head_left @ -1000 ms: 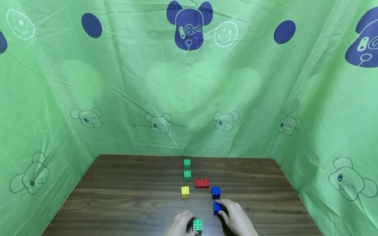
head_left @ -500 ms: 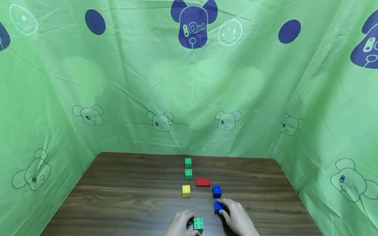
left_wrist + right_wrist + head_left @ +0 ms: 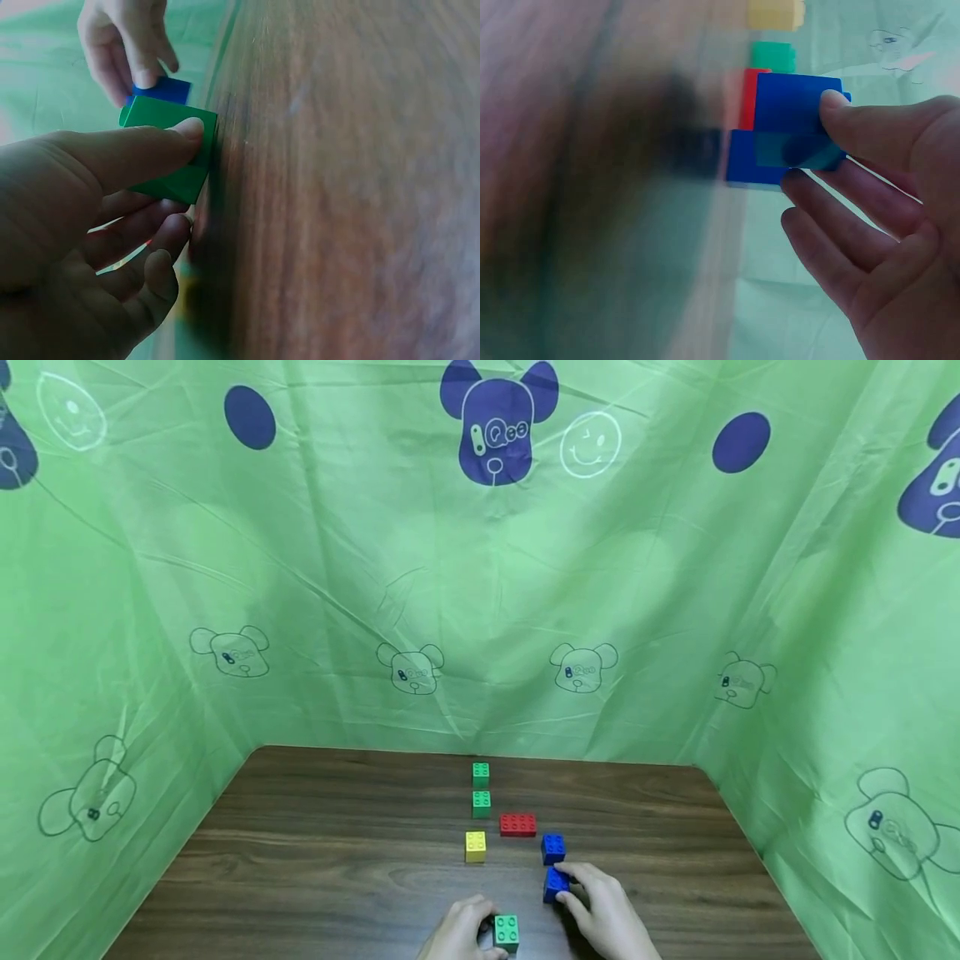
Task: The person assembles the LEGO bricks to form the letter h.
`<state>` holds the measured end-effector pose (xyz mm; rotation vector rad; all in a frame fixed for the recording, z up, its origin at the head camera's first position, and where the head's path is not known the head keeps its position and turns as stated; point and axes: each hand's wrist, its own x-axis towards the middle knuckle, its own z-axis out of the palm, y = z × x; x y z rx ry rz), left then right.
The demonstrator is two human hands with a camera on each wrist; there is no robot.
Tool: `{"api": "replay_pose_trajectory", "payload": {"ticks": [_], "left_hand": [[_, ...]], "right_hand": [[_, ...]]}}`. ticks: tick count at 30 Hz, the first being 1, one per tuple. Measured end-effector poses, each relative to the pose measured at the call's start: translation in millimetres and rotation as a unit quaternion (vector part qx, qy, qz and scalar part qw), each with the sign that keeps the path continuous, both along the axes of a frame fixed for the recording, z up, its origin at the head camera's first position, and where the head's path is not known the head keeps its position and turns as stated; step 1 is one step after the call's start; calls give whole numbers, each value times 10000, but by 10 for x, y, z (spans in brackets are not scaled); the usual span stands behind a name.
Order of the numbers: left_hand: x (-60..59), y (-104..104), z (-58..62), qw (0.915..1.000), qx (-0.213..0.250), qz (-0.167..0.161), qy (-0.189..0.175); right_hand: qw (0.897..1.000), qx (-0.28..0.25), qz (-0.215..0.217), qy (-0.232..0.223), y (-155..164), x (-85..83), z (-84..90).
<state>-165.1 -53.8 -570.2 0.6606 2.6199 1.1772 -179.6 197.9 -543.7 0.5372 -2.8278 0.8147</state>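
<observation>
Studded plastic cubes: L grip [image 3: 463, 932] green brick [image 3: 506, 932].

Green studded brick [image 3: 506, 932] upright at the table's near edge; blue brick [image 3: 556, 885] just right, seemingly slightly lifted.

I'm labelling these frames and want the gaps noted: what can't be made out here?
- Left hand, head view: wrist cut off by the bottom edge.
- Green brick, left wrist view: studs hidden; thumb covers part of it.
- Blue brick, right wrist view: smeared where it meets the second blue brick.
- Table, right wrist view: blurred.
</observation>
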Motion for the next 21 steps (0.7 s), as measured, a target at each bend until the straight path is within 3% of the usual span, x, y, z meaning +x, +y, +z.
{"api": "replay_pose_trajectory", "payload": {"ticks": [6, 13, 21], "left_hand": [[-9, 0, -11, 9994, 188, 40, -272], [-16, -4, -30, 9988, 294, 160, -354], [0, -18, -52, 9989, 419, 201, -102]], "right_hand": [[9971, -450, 317, 525, -71, 69, 158], [9866, -622, 1149, 976, -249, 167, 392], [9748, -746, 1985, 688, -358, 204, 442]]}}
